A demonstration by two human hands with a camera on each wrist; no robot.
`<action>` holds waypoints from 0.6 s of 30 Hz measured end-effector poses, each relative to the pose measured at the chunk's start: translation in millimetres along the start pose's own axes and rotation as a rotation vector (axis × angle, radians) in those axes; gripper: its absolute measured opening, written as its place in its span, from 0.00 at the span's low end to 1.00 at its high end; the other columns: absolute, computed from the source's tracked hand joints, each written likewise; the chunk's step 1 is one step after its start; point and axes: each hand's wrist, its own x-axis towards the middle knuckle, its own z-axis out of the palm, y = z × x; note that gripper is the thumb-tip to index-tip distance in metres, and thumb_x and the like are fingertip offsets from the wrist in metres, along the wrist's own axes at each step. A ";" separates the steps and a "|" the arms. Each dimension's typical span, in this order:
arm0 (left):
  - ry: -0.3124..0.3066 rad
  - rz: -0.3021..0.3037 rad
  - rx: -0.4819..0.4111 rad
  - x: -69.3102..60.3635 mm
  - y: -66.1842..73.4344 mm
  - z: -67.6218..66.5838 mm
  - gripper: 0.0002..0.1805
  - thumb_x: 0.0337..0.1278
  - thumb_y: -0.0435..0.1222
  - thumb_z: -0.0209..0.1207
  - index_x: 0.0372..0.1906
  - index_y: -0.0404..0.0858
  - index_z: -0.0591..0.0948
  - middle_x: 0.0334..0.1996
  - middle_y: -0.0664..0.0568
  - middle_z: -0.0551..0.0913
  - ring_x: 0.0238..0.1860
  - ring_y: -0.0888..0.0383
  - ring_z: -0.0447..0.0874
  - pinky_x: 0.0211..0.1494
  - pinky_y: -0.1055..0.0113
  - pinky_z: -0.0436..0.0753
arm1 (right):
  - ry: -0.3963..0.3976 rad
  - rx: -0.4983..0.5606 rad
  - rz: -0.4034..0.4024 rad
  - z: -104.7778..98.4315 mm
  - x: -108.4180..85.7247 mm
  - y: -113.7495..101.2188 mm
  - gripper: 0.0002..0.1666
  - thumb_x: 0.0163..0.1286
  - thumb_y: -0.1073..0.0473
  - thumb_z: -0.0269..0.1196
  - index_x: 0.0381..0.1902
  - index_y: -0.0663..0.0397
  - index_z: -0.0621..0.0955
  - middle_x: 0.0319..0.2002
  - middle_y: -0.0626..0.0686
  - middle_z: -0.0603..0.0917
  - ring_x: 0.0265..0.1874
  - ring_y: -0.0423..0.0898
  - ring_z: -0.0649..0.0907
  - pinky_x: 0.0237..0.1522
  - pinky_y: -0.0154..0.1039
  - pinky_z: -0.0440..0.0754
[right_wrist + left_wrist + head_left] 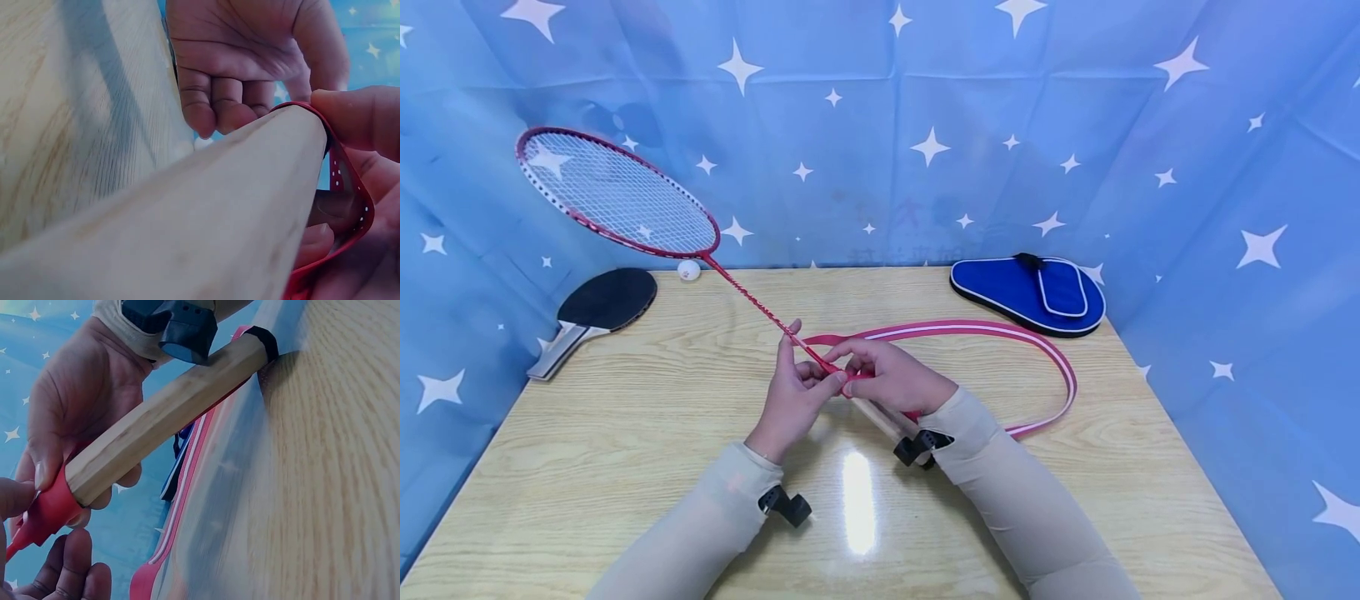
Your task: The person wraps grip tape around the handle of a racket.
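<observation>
A red badminton racket (625, 200) slants over the table, head up at the far left and bare wooden handle (165, 412) toward the near right. My left hand (793, 404) pinches it where shaft and handle meet, index finger along the shaft. With my right hand (898, 379) I pinch a red grip tape (970, 327) at the top of the handle. There the tape passes around the wood; its perforated inner side shows in the right wrist view. Its remaining length, white-striped, loops out across the table to the right. A black band (264, 342) rings the handle's butt.
A black table tennis bat (610, 298) lies at the back left, beside a white ball (688, 269). At the back right lies a blue bat case (1000, 287) with white piping. Blue starry cloth (865, 125) hangs behind the wooden table (625, 433) and at both sides.
</observation>
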 end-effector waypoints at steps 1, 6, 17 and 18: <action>0.002 -0.003 -0.001 -0.3 -0.1 0.5 0.56 0.65 0.32 0.70 0.85 0.56 0.46 0.36 0.42 0.87 0.35 0.56 0.87 0.42 0.65 0.88 | -0.002 0.004 -0.002 0.3 0.2 0.0 0.25 0.73 0.66 0.67 0.66 0.46 0.80 0.38 0.53 0.86 0.37 0.50 0.83 0.43 0.41 0.84; 0.007 -0.015 -0.013 -0.4 -1.3 2.3 0.57 0.65 0.31 0.70 0.85 0.56 0.43 0.31 0.43 0.86 0.32 0.55 0.88 0.42 0.65 0.90 | 0.000 -0.034 -0.007 1.4 0.8 -0.8 0.26 0.73 0.65 0.68 0.65 0.45 0.80 0.39 0.51 0.86 0.38 0.50 0.83 0.42 0.41 0.83; 0.033 -0.042 -0.019 1.0 -1.2 3.7 0.53 0.66 0.26 0.63 0.83 0.55 0.44 0.31 0.39 0.87 0.32 0.48 0.89 0.37 0.65 0.86 | -0.004 -0.165 -0.042 -1.2 1.9 -3.8 0.26 0.73 0.66 0.66 0.68 0.47 0.81 0.40 0.48 0.86 0.32 0.44 0.83 0.32 0.35 0.81; 0.037 -0.043 -0.017 0.8 -0.9 3.7 0.53 0.65 0.26 0.63 0.83 0.55 0.45 0.31 0.39 0.87 0.32 0.46 0.89 0.35 0.65 0.84 | -0.005 -0.163 -0.044 -1.8 1.7 -3.7 0.27 0.73 0.66 0.65 0.68 0.48 0.81 0.40 0.49 0.86 0.30 0.44 0.82 0.31 0.35 0.80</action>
